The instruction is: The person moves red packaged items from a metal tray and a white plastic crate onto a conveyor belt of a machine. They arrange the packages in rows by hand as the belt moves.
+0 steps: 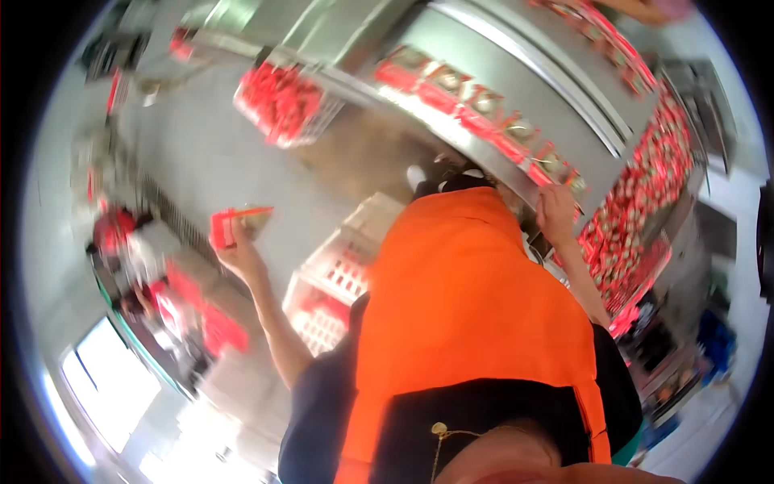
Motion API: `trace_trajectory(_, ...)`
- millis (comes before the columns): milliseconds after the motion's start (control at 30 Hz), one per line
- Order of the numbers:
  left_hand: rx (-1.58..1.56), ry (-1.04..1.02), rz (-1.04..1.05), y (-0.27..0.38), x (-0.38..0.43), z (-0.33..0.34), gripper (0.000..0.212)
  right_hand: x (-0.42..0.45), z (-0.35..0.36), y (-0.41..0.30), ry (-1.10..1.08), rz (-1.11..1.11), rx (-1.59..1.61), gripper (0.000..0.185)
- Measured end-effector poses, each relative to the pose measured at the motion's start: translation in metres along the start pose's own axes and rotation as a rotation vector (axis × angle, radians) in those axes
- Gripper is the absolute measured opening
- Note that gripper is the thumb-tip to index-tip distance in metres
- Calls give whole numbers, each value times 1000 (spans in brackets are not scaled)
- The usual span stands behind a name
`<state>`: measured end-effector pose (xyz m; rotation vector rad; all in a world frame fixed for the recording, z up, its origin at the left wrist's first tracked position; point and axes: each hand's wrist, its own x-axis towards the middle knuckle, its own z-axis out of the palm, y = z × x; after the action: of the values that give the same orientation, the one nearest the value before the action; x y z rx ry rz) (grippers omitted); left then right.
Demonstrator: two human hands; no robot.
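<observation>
My left hand (240,247) is raised out to the side, holding a small red box (225,228) whose pale, see-through-looking part (257,219) points away from my palm. On the other side, my right hand (555,209) is at the edge of the metal table, fingers curled, against the nearest end of a row of red packages (484,106). Several packages stand in that row, each with a pale round item showing. Blur hides whether the right fingers grip the end package (571,179).
A heap of small red-and-white wrapped pieces (635,199) lies to the right. White plastic crates (338,275) stand by my left side. Another crate full of red items (281,103) sits farther off on the floor. Another person's arm (632,9) shows at the top right.
</observation>
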<state>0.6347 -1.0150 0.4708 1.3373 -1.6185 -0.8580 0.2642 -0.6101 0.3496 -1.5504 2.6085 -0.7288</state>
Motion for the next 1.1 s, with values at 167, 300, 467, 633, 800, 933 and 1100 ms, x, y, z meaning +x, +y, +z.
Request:
trace_trajectory(167, 157, 281, -130, -38, -68, -101, 15, 38, 11, 0, -75, -192, 70, 25)
trace_trajectory(300, 77, 509, -271, -79, -164, -147, 13, 66, 6, 6, -156, -370, 78, 18)
trace_trajectory(467, -121, 814, -650, -97, -274, -136, 20, 95, 11, 14, -145, -503, 135, 18)
trace_trajectory(633, -410, 939, -826, -167, -335, -125, 8, 103, 14, 3, -293, -510, 170, 16)
trace_trajectory(800, -812, 946, -882, -210, -293, -114, 7, 84, 2, 7, -282, -500, 134, 15)
trace_trajectory(933, -1041, 1000, -799, -211, -234, -75, 10, 62, -10, 37, -266, -356, 15, 19)
trace_trajectory(1100, -976, 824, -892, -237, -254, -69, 13, 54, -15, 42, -181, -457, 53, 23)
